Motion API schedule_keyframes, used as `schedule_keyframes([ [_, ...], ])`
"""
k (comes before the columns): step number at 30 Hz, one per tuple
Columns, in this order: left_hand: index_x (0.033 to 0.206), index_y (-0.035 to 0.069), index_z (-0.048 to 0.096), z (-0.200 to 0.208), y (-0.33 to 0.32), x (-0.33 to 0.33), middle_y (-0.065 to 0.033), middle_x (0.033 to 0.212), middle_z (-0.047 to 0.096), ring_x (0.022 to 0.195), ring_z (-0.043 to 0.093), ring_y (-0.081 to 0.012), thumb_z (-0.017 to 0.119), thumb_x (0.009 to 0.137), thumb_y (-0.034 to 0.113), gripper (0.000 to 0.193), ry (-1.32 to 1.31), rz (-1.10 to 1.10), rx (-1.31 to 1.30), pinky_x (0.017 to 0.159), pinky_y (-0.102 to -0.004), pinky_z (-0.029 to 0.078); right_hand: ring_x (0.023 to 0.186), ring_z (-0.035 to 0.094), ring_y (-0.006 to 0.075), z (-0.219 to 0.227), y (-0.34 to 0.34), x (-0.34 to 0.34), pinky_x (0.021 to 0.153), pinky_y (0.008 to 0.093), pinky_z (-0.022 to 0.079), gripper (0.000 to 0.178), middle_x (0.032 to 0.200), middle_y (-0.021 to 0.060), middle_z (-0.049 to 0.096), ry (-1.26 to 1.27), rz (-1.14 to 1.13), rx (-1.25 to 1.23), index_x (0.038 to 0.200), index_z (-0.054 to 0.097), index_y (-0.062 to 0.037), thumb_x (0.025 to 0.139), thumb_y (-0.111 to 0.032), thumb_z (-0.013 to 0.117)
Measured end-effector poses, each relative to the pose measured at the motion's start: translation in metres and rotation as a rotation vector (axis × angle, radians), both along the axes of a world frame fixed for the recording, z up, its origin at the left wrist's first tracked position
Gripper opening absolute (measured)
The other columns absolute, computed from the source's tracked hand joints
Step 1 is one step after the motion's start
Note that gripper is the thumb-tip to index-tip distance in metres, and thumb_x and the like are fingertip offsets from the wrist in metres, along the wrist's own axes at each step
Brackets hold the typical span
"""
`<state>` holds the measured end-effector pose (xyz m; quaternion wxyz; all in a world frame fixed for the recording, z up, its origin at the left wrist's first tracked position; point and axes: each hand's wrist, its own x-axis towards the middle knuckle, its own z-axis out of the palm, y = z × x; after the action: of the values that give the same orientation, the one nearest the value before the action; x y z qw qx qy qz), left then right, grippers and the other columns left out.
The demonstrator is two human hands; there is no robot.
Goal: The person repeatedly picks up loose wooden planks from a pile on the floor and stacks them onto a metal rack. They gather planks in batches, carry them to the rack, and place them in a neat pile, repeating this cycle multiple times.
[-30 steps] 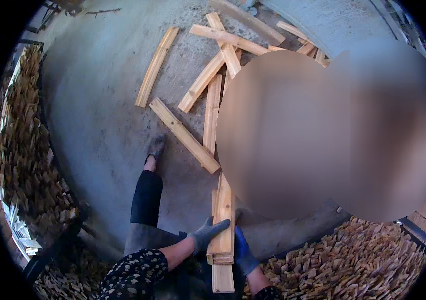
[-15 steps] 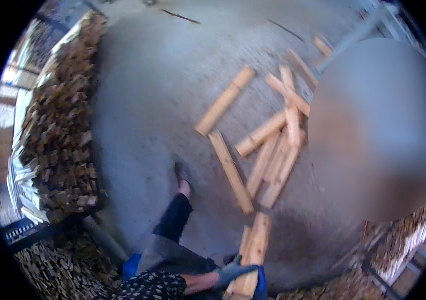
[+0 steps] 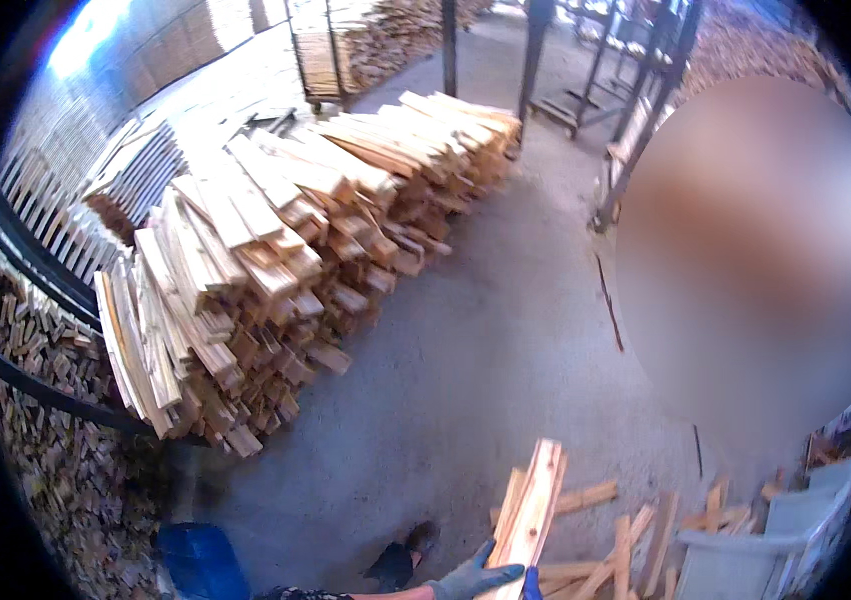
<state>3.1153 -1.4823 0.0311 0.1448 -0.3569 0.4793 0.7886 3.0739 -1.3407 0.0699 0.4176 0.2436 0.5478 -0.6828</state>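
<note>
A small bundle of pale wooden boards [image 3: 536,500] stands tilted at the bottom middle, its far ends pointing up and away. My left hand [image 3: 476,577], in a grey-blue glove, is closed around the bundle's left side near the lower edge. Against the boards' right side shows a bit of blue glove, my right hand [image 3: 533,583]; the rest of it is hidden or out of the picture. Loose boards [image 3: 626,550] lie crisscrossed on the floor just right of the bundle.
A big stack of boards [image 3: 246,220] rises at the left, with dark metal rack bars [image 3: 56,390] beside it. A blue container [image 3: 201,560] sits at lower left, a grey plastic crate [image 3: 746,550] at lower right. Wheeled metal frames [image 3: 596,90] stand farther back. A blurred patch covers the right.
My view has swung up and left, bringing the large board stack into sight. The bundle stays in my hands, and the loose floor boards now appear lower in the picture.
</note>
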Motion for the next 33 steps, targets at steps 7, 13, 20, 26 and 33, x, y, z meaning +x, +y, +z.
schedule_keyframes([
  [7,0.146,-0.004,0.012,0.098,-0.188,-0.111,-0.0185,0.136,0.039,0.122,0.045,-0.0237,0.076,0.077,0.039,0.104,0.257,0.546,-0.231,0.102,-0.0307,0.038,0.12,0.044,0.0186,0.076,-0.228,-0.155,0.102,0.0326,0.035,0.049,0.133,0.0089,0.046,0.215,0.361,-0.128,0.137,0.039,-0.0025,0.096,-0.029,0.048],
  [13,0.143,0.002,0.024,0.176,-0.324,-0.188,-0.0152,0.126,0.047,0.108,0.054,-0.0194,0.075,0.081,0.023,0.083,0.361,0.901,-0.422,0.088,-0.0314,0.051,0.107,0.054,0.0181,0.111,-0.415,-0.268,0.095,0.0316,0.042,0.067,0.12,0.0118,0.055,0.296,0.723,-0.515,0.136,0.04,0.002,0.087,-0.037,0.062],
  [20,0.145,0.005,0.017,0.214,-0.487,-0.249,-0.0127,0.115,0.054,0.095,0.059,-0.0187,0.069,0.085,0.017,0.08,0.519,1.189,-0.541,0.079,-0.0287,0.054,0.121,0.044,0.0182,0.157,-0.624,-0.345,0.104,0.0314,0.034,0.066,0.132,0.0115,0.048,0.624,1.169,-0.66,0.136,0.039,0.0039,0.092,-0.042,0.054],
  [26,0.147,0.008,0.021,0.11,-0.667,-0.275,-0.0248,0.14,0.032,0.129,0.035,-0.034,0.068,0.082,0.04,0.087,-0.116,1.059,-1.056,0.105,-0.0418,0.034,0.122,0.047,0.0218,0.104,-0.756,-0.393,0.102,0.0298,0.036,0.063,0.135,0.0167,0.047,0.871,1.083,-0.418,0.135,0.041,0.0053,0.09,-0.035,0.06],
  [33,0.147,0.027,0.026,0.062,-0.716,-0.291,-0.0245,0.149,0.022,0.138,0.018,-0.0441,0.058,0.085,0.051,0.074,-0.614,0.268,-1.394,0.11,-0.0521,0.021,0.113,0.052,0.0166,-0.044,-0.651,-0.45,0.097,0.0295,0.041,0.045,0.123,0.0091,0.055,0.678,0.906,-0.048,0.129,0.052,-0.0027,0.09,-0.022,0.062],
])
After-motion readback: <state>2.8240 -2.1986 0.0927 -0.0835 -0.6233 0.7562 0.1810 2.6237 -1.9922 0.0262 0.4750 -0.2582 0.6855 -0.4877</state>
